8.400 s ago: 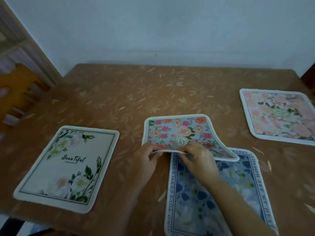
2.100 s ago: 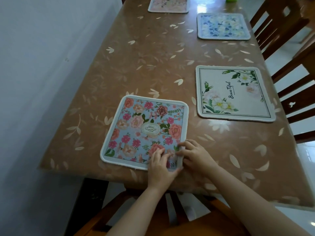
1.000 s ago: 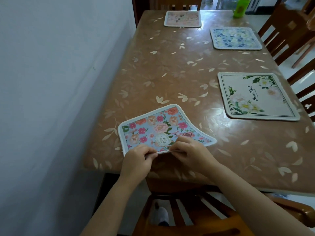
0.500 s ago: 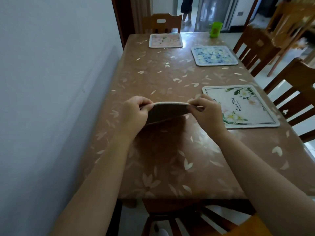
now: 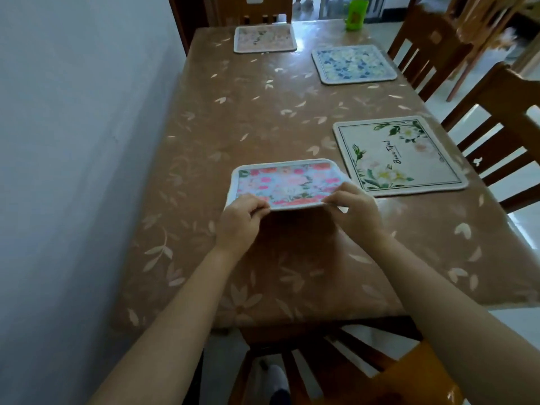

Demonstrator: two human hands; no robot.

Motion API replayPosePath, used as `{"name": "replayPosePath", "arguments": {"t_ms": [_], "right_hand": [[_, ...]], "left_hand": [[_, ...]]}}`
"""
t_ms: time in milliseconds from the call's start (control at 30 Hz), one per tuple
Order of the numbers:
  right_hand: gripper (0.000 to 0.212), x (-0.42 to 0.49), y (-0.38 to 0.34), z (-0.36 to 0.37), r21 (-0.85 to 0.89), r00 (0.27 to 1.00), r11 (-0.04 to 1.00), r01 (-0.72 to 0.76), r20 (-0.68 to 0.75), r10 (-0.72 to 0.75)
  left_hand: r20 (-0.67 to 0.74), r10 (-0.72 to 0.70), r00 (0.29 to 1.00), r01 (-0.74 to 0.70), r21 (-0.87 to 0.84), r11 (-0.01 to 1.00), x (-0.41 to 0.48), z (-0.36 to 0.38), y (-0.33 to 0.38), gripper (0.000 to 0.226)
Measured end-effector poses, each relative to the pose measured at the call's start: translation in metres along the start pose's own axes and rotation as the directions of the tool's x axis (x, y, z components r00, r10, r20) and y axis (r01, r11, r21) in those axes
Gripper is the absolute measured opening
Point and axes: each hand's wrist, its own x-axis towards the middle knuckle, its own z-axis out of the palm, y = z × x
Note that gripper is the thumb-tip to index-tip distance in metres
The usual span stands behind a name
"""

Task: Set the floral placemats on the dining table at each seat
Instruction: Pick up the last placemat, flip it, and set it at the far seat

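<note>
Pinched the near edge of the pink-and-blue flower placemat with both hands: left hand at the left corner, right hand at the right corner. Held that edge up off the brown table, just left of the white "Beautiful" placemat. Saw a blue flower placemat beyond the white one, and a pink placemat farther beyond, to its left.

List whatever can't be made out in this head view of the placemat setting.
- Pink floral placemat: head view, motion blur smears its central emblem. Its near corners are hidden by the left hand and right hand.
- Far pink placemat: the print is too small and blurred to read.
- Green cup: the label is blurred and the contents are unseen.
- Near chair: cut off by the bottom edge and partly covered by the forearms.
</note>
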Motion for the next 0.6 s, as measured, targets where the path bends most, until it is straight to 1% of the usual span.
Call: {"name": "replayPosePath", "arguments": {"t_ms": [33,100,167,267,333,433,600], "right_hand": [[0.006,-0.016,0.008,0.008,-0.046,0.994,0.998,-0.036,0.098,0.041],[0.006,-0.045,0.019,0.022,-0.105,0.954,0.991,-0.082,0.28,0.108],[0.005,-0.068,0.023,0.03,-0.106,0.91,0.989,-0.107,0.391,0.14],[0.004,-0.087,0.021,0.035,-0.091,0.891,0.986,-0.137,0.423,0.162],[0.005,-0.093,0.019,0.037,-0.103,0.886,0.984,-0.146,0.429,0.177],[0.008,-0.098,0.02,0.038,-0.134,0.858,0.979,-0.155,0.473,0.201],[0.01,-0.1,0.026,0.031,-0.24,0.787,0.968,-0.078,0.581,0.207]], "left_hand": [[0.067,-0.048,0.997,0.047,0.021,0.999,-0.017,0.009,-0.009,0.007],[0.168,-0.123,0.978,0.116,0.049,0.992,-0.049,0.023,-0.023,0.007],[0.236,-0.157,0.959,0.141,0.084,0.986,-0.075,0.032,-0.031,0.005],[0.275,-0.135,0.952,0.102,0.13,0.986,-0.096,0.037,-0.035,0.004],[0.269,-0.111,0.957,0.074,0.146,0.987,-0.1,0.037,-0.034,0.005],[0.262,-0.07,0.963,0.03,0.152,0.988,-0.105,0.035,-0.033,0.006],[0.288,-0.025,0.957,-0.022,0.159,0.987,-0.118,0.036,-0.033,0.008]]}}
